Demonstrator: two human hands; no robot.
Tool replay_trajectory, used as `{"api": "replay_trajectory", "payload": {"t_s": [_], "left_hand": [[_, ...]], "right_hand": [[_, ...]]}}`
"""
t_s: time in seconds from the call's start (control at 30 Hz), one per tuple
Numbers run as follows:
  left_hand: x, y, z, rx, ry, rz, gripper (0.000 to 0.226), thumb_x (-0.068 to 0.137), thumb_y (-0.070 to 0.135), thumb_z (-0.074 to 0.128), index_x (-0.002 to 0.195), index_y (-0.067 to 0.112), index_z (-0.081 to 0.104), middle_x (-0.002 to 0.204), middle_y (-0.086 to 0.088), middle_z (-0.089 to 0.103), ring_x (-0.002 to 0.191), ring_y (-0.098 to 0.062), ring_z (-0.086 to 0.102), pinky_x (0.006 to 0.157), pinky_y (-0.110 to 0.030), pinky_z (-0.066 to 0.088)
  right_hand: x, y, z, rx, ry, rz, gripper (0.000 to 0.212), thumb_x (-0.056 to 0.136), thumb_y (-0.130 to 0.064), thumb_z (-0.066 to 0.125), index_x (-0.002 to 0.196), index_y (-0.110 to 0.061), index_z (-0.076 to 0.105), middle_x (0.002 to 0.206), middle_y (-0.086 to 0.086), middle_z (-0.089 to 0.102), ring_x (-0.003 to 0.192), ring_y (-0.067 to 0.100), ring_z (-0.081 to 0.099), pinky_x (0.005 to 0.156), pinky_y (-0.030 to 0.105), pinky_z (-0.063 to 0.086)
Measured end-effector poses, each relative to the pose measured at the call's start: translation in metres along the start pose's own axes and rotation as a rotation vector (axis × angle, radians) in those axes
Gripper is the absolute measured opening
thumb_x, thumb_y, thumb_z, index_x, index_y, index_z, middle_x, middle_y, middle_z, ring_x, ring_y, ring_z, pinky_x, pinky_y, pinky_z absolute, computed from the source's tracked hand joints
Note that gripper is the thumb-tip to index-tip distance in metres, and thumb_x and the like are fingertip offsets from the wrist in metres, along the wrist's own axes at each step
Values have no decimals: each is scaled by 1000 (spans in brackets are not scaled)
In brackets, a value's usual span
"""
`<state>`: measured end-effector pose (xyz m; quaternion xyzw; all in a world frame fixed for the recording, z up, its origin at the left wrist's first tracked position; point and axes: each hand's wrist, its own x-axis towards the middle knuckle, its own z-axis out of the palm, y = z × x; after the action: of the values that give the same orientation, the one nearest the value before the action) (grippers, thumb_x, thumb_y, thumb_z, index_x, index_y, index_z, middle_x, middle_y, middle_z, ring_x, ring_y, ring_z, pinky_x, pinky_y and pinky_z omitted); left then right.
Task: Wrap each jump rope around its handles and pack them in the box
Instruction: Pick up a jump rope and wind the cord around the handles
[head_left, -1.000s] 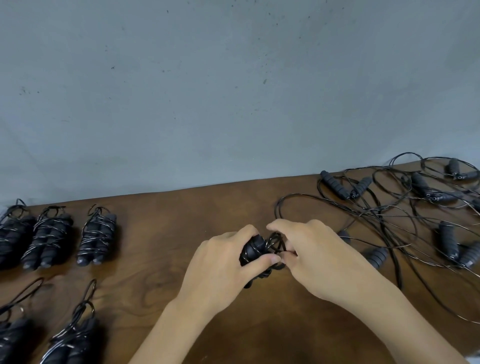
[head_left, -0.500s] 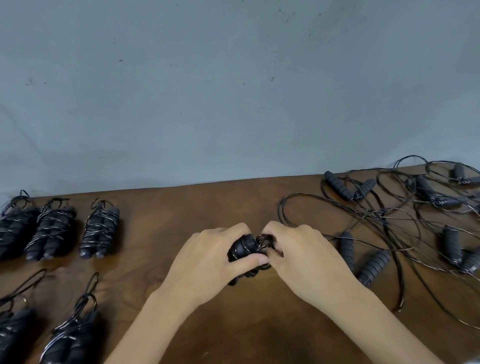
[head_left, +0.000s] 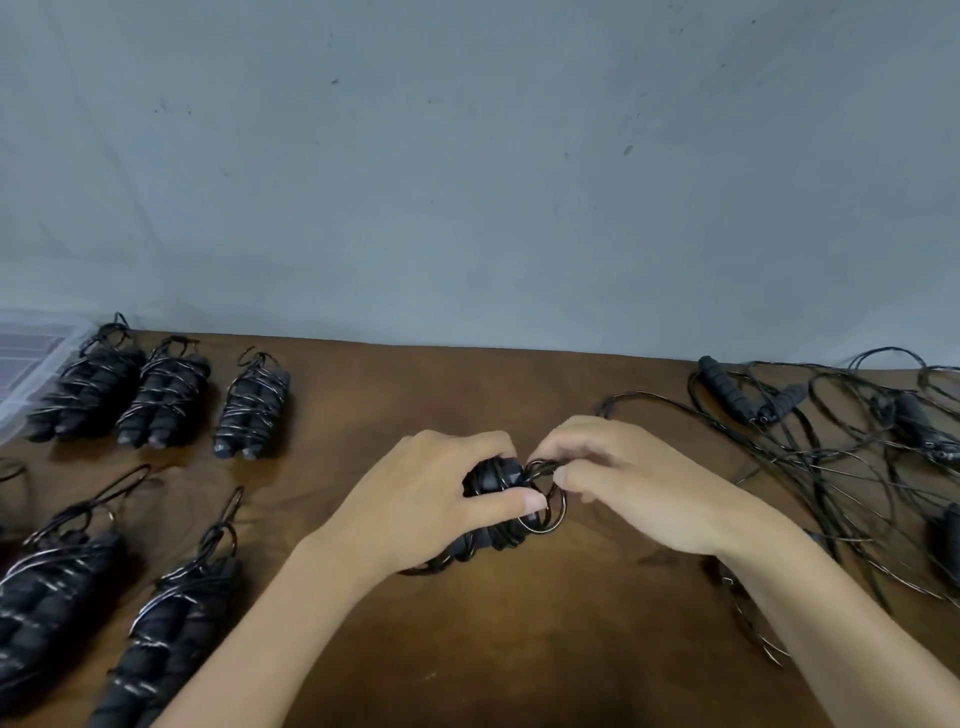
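Wrapping step, near its end: left hand (head_left: 415, 499) grips the bundled handles (head_left: 491, 480); right hand (head_left: 628, 483) fingers pinch the cord loop (head_left: 545, 514) (tail unsecured). Next, likely: tuck it, then box.

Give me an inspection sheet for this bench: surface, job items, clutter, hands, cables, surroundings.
Surface: brown wooden table, bare in the middle.
Job's things: five wrapped jump ropes in view at the left, three in the far row and two nearer; one partly wrapped bundle in the hands; unwrapped jump ropes tangled at the right; clear plastic box at the far left edge.
Clutter: nothing seen.
Hands: left hand grips the bundle; right hand pinches its rope loops.
Cables: nothing seen apart from the ropes.
Surroundings: plain grey wall.
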<state>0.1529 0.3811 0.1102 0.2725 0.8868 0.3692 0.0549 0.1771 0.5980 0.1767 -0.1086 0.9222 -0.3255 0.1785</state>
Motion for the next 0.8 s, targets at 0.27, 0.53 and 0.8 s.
{"api": "replay_trajectory", "payload": {"t_s": [0.27,0.53,0.8], "left_hand": [[7,1,-19,257,-59,18,43,87,78,56,93,35,59,70,10,61,67,-7,57,59,-24,36],[13,0,-19,464,-93,54,48,91,78,52,90,30,53,69,7,56,69,-13,56,58,-29,36],[2,-22,-25,216,-33,-31,40,87,74,61,86,35,58,68,6,61,65,-11,56,55,-23,33]], "right_hand": [[31,-11,-17,-17,-34,2,17,93,-33,72,85,-20,79,77,1,78,82,18,75,84,35,60],[55,-24,-20,-413,-277,20,15,100,-27,61,93,-20,72,78,-6,76,74,3,68,67,28,52],[54,-17,3,-356,-174,-5,26,109,-32,36,107,-22,60,89,-13,63,72,-12,55,62,10,39]]}}
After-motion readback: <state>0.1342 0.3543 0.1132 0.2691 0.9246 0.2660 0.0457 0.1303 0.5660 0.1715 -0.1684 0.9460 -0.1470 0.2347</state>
